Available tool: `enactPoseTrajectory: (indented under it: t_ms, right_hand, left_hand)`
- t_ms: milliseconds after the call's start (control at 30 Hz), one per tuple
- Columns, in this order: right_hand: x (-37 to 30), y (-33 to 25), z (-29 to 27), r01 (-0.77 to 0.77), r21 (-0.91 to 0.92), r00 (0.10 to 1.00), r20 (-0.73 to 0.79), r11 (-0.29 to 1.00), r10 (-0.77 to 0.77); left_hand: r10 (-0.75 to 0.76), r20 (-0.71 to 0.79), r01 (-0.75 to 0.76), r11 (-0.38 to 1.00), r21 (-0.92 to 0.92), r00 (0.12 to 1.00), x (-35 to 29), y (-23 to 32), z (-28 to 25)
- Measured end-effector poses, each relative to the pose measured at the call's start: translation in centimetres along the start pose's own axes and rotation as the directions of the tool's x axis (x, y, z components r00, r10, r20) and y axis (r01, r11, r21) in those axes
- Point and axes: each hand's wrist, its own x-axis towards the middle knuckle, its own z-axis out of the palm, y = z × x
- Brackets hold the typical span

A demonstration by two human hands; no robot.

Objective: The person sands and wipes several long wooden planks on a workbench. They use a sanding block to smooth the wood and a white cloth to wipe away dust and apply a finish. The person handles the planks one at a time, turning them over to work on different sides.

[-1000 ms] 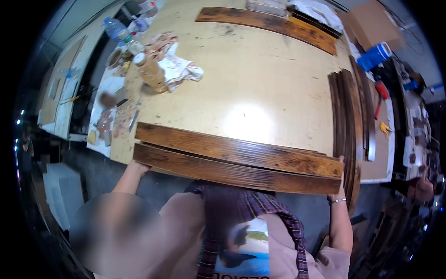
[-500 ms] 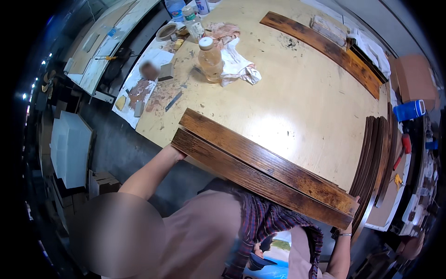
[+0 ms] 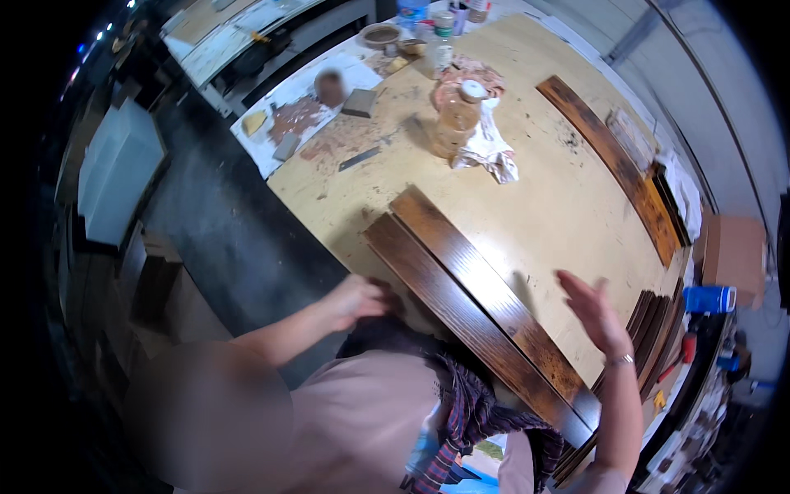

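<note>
Two dark brown, glossy wooden planks lie side by side along the near edge of the table: the farther plank (image 3: pixel 485 284) and the nearer plank (image 3: pixel 461 309), a narrow gap between them. My right hand (image 3: pixel 594 313) is raised over the table beyond the planks, fingers stretched out and holding nothing. My left hand (image 3: pixel 358 300) is off the table edge, close to my waist and apart from the planks. Its fingers are smeared by motion, so their pose is unclear.
A stack of dark planks (image 3: pixel 650 329) stands at the table's right side. Another plank (image 3: pixel 613 165) lies along the far side. A bottle of amber liquid (image 3: pixel 457 123) stands beside a white rag (image 3: pixel 490 148). A flat metal scraper (image 3: pixel 360 159) and a grey block (image 3: pixel 359 103) lie leftward.
Both hands have let go of the two planks, which now rest on the table. The left hand drew back toward my waist; the right rose, opening. The view has turned.
</note>
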Motion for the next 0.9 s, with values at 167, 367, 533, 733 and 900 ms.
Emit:
enactPoseTrajectory:
  t_ms: [167,367,533,733,900]
  right_hand:
    - [14.5,-1.5,7.3,-0.178,-0.140,0.949,0.236,0.974,0.207]
    - [17.8,-4.6,14.2,-0.096,-0.289,0.926,0.324,0.952,0.192]
    - [17.7,-5.4,15.4,-0.392,0.026,0.876,0.315,0.919,0.365]
    - [17.9,-3.7,14.6,-0.244,-0.209,0.888,0.344,0.947,0.304]
    - [14.7,0.0,6.8,-0.307,-0.127,0.916,0.228,0.943,0.329]
  left_hand:
    - [0.050,0.266,0.016,0.971,-0.239,0.963,3.1,-3.6,2.6]
    - [0.112,0.207,-0.067,0.975,-0.214,0.972,5.1,-4.2,4.5]
    - [-0.024,0.176,0.075,0.955,-0.287,0.984,4.1,-1.3,6.1]
    - [0.788,0.479,-0.902,0.431,0.019,0.386,9.1,-5.9,2.2]
    - [0.307,0.133,-0.333,0.817,0.471,0.942,3.6,1.8,-1.3]
